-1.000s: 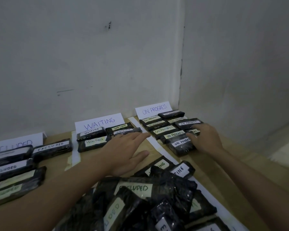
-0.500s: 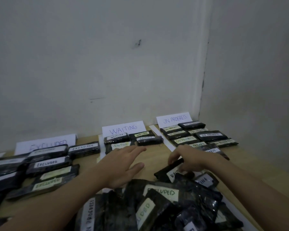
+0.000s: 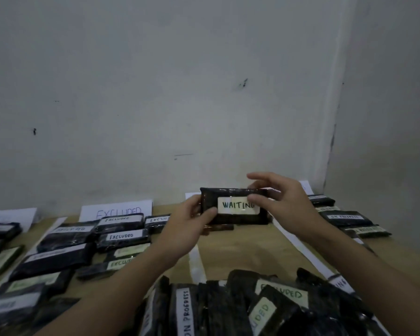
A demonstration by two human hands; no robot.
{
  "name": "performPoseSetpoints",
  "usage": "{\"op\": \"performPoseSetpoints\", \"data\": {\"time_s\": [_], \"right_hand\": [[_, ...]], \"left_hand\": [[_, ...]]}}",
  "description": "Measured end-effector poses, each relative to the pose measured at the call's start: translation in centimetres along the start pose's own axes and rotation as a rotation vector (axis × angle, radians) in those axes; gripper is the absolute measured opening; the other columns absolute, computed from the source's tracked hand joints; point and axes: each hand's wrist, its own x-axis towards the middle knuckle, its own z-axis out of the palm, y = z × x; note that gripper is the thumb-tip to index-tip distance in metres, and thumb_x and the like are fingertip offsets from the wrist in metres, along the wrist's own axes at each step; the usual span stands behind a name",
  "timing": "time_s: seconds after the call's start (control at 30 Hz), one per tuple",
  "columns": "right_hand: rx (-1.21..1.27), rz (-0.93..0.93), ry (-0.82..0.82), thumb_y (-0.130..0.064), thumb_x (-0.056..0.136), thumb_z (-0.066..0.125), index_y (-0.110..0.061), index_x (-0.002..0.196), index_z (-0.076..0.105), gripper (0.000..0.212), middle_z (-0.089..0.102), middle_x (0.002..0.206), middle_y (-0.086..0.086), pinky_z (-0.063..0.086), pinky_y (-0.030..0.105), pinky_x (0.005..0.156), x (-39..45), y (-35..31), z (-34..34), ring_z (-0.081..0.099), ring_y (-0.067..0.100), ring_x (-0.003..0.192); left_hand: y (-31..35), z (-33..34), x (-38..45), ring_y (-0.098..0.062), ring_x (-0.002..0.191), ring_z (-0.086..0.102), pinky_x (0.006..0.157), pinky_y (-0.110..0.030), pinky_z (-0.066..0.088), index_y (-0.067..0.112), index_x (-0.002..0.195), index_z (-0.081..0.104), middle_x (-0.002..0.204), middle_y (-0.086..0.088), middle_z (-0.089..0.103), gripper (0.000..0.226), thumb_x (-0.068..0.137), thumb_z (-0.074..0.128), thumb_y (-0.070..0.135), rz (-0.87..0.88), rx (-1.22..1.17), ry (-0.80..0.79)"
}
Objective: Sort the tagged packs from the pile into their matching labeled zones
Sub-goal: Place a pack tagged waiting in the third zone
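Lifted clear of the heap since a moment ago, when the right hand was only reaching into the packs, a flat black plastic-wrapped pack with a white tag reading WAITING (image 3: 235, 206) is now held up in front of the person at the far middle of the light wooden worktop (image 3: 243, 248), tag facing the camera, level and lengthwise. Left hand (image 3: 187, 226) grips its left end, the thumb curled over the front face and the fingers (image 3: 196, 209) wrapped behind. Right hand (image 3: 280, 202) pinches the right end, thumb pressed over the last letter of the tag, the forefinger raised and slightly spread above the top edge. Behind the pack, mostly hidden, stands a white paper sign (image 3: 190, 195) against the grey wall (image 3: 180, 81); I cannot read it. To the left, a white paper sign lettered EXCLUDED (image 3: 117, 210) leans on the wall, with rows of black packs tagged EXCLUDED (image 3: 120, 236) laid before it. Farther left lies another group of dark packs (image 3: 3, 230), tags blurred. On the right, near the corner, sit black packs (image 3: 344, 217) whose tags are too blurred to read. Closest to the person, at the bottom edge, a loose pile of black packs (image 3: 252, 309) lies jumbled, tags showing EXCLUDED and ON PROGRESS. White tape strips (image 3: 195, 263) run across the worktop between the groups.
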Motion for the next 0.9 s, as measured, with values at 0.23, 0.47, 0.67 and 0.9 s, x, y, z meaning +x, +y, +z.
{"op": "performPoseSetpoints", "data": {"time_s": [0.23,0.47,0.67,0.9], "right_hand": [[0.197,0.084,0.072,-0.004,0.081,0.066,-0.019,0.101,0.067,0.025,0.071,0.090,0.007,0.053,0.046,0.089,-0.4,-1.8,2.9,0.068,0.022,0.087],[0.081,-0.081,-0.028,0.003,0.085,0.060,-0.020,0.099,0.064,0.027,0.069,0.097,0.003,0.054,0.030,0.086,-0.4,-4.9,4.4,0.066,0.012,0.094],[-0.685,-0.530,-0.017,-0.023,0.080,0.061,-0.012,0.115,0.061,0.036,0.061,0.110,0.002,0.046,0.023,0.088,-3.0,-4.3,7.5,0.056,0.013,0.102],[-1.058,-0.597,-0.050,-0.047,0.072,0.067,-0.016,0.126,0.047,0.065,0.059,0.125,0.008,0.047,0.043,0.096,-7.4,-2.4,12.9,0.055,0.025,0.117]], "left_hand": [[0.6,-4.2,-2.0,-0.013,0.076,0.070,0.065,-0.020,0.053,0.015,0.112,0.059,0.100,-0.003,0.073,0.023,0.091,0.053,0.010,-0.083,-0.132,-0.025],[2.8,-8.5,-2.6,-0.017,0.082,0.070,0.075,-0.027,0.056,0.016,0.105,0.062,0.095,-0.001,0.074,0.019,0.090,0.053,0.008,-0.014,-0.062,-0.025],[1.3,-10.1,-4.3,-0.015,0.081,0.071,0.064,-0.019,0.056,0.010,0.102,0.063,0.094,-0.004,0.074,0.019,0.089,0.053,0.003,-0.073,-0.112,0.020],[-1.8,-10.5,-7.6,-0.018,0.074,0.070,0.059,-0.022,0.055,0.002,0.098,0.063,0.090,-0.012,0.073,0.015,0.086,0.055,-0.004,-0.174,-0.152,0.036]]}}
